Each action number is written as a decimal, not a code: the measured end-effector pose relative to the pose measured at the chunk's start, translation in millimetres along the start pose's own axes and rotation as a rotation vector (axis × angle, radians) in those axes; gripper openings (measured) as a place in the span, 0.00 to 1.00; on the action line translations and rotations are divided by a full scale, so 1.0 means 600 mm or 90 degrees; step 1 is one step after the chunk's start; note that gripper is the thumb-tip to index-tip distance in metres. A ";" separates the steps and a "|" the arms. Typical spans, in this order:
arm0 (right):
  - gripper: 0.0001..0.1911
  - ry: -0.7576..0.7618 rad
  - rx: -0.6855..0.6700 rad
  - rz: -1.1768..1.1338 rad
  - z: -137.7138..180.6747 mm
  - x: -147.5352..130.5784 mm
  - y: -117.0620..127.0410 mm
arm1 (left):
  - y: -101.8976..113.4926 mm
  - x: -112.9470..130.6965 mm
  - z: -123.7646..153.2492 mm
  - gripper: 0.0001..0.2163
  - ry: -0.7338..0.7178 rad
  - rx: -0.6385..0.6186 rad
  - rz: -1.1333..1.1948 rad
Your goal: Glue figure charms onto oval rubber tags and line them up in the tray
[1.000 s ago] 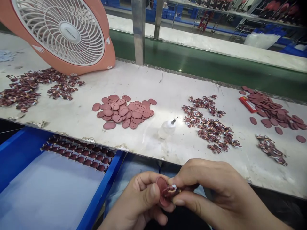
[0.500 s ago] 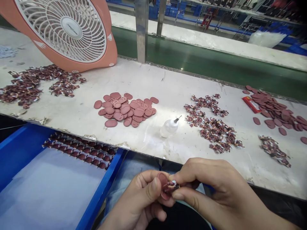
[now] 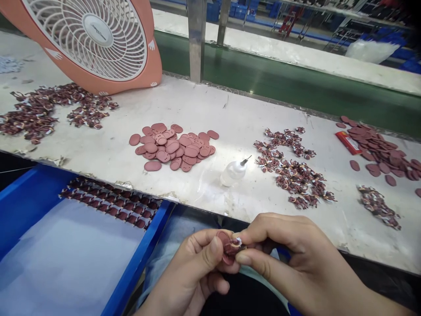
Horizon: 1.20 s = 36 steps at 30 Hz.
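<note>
Two bare hands are meeting low in the picture, in front of the near edge of a pale tabletop (image 3: pixel 204 105). The left hand (image 3: pixel 194 267) is closing its fingers (image 3: pixel 210 254) on a dark red oval piece (image 3: pixel 224 239), thumb pressing on its face. The right hand (image 3: pixel 289 254) is pinching a small trim piece (image 3: pixel 235 249), dark red with a fleck of white, and holding it against the oval piece.

On the tabletop beyond the hands, a small clear bottle (image 3: pixel 233 172) with a needle tip is lying on its side. Left of it a heap of ovals (image 3: pixel 174 147) is spreading out; right of it a scatter of trims (image 3: pixel 292 171) is lying loose. An orange fan (image 3: pixel 95 39) with a white grille is leaning at the far left. Below the tabletop on the left, a blue tray (image 3: pixel 138 267) is holding rows of finished pieces (image 3: pixel 112 204) along its far side.
</note>
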State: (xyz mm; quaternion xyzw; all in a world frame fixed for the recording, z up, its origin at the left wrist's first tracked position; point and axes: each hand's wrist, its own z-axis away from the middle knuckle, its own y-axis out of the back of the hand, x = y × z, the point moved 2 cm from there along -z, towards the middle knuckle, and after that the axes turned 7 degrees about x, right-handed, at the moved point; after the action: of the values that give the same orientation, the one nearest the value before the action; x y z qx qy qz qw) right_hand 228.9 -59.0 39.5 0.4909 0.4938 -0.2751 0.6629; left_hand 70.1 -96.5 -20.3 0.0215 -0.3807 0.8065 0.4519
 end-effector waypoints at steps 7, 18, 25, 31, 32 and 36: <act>0.05 0.021 -0.007 0.010 -0.003 -0.001 0.003 | 0.002 0.003 0.001 0.12 0.005 0.008 0.005; 0.06 0.047 -0.026 0.041 -0.011 -0.004 0.006 | 0.001 0.007 -0.003 0.10 -0.003 -0.001 0.005; 0.07 0.093 -0.039 0.066 -0.017 -0.015 0.010 | 0.003 0.009 -0.002 0.12 -0.008 -0.010 0.000; 0.04 0.143 -0.046 0.102 -0.014 -0.016 0.006 | -0.003 0.017 0.010 0.12 -0.026 0.009 -0.007; 0.04 0.160 -0.044 0.104 -0.011 -0.015 0.005 | -0.004 0.018 0.012 0.12 -0.029 0.009 -0.010; 0.09 0.190 -0.047 0.113 0.006 -0.015 0.003 | -0.007 0.020 0.023 0.12 -0.036 -0.003 -0.012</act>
State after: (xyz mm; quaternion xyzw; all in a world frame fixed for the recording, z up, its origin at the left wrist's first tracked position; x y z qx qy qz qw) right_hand 228.7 -62.8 48.3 0.5432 0.5512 -0.1214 0.6216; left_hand 61.8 -95.4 -3.5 0.0470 -0.3950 0.8003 0.4487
